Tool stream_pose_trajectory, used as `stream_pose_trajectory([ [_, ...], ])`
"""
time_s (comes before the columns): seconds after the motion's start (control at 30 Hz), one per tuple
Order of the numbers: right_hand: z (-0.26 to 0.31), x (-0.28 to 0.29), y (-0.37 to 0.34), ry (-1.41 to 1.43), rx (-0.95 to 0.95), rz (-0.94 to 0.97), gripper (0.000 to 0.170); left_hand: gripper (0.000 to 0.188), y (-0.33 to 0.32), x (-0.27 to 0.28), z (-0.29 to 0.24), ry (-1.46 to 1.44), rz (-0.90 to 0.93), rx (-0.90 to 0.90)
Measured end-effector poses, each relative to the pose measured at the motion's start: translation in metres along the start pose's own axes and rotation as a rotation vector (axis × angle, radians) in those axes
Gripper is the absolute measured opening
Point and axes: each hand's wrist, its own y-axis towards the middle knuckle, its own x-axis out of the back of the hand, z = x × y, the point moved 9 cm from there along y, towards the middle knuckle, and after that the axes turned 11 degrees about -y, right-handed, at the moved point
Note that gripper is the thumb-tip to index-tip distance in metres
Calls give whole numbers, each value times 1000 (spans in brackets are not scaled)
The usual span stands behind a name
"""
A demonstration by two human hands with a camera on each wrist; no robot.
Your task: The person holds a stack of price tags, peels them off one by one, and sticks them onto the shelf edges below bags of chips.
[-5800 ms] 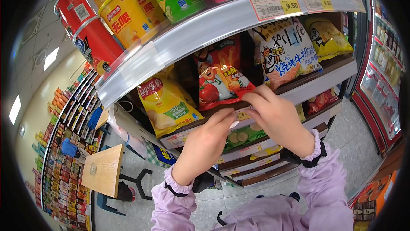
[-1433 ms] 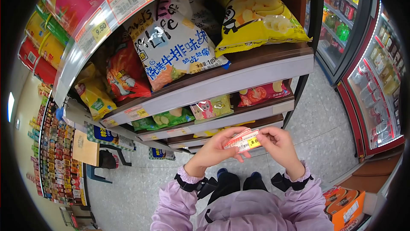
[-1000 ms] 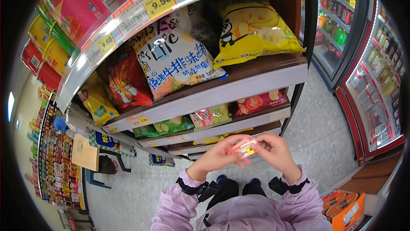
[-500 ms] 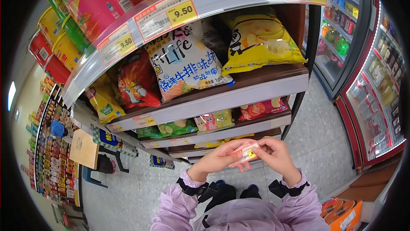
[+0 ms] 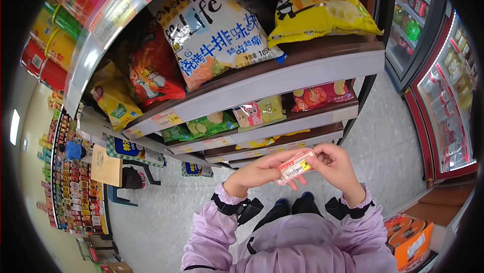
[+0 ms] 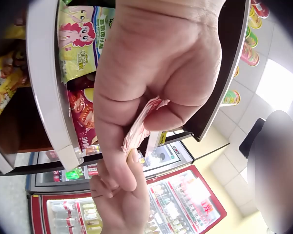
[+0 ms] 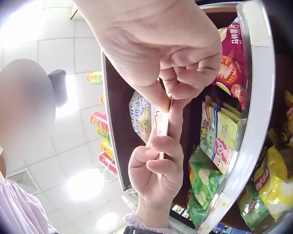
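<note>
A small stack of red-and-white price tags [image 5: 294,169] is held between both hands in front of the body, below the snack shelves. My left hand [image 5: 258,173] grips the stack between thumb and fingers, its thumb lying over the top tag. At the other end, my right hand [image 5: 335,168] pinches the tags by the yellow price corner, its other fingers curled. In the left wrist view the tags [image 6: 142,124] show edge-on as several thin layers. Seen from the right wrist, the right thumb and forefinger meet at the end of the stack [image 7: 162,123].
Ahead stands a snack shelf [image 5: 282,84] with a white beef-flavour bag [image 5: 212,36], a yellow banana-chip bag [image 5: 322,8] and a red bag [image 5: 154,71]. Drink fridges [image 5: 443,116] line the right. An orange box [image 5: 411,240] sits low right, a wooden table [image 5: 106,166] left.
Earlier the hands were up at the shelf's label strip below the red bag; they have since come down with the stack of tags between them. Lately the head view has shifted and the hands barely moved.
</note>
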Motion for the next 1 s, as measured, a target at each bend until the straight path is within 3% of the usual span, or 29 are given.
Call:
stream_pose_trajectory([
  [0.3, -9, -33, 3, -75, 5, 24, 11, 62, -27, 25, 16, -165, 0, -25],
  [0.6, -19, -77, 6, -122, 5, 16, 10, 42, -62, 59, 16, 74, -275, 9],
  [1.0, -40, -143, -3, -65, -32, -22, 12, 39, -121, 97, 37, 55, -299, 6],
])
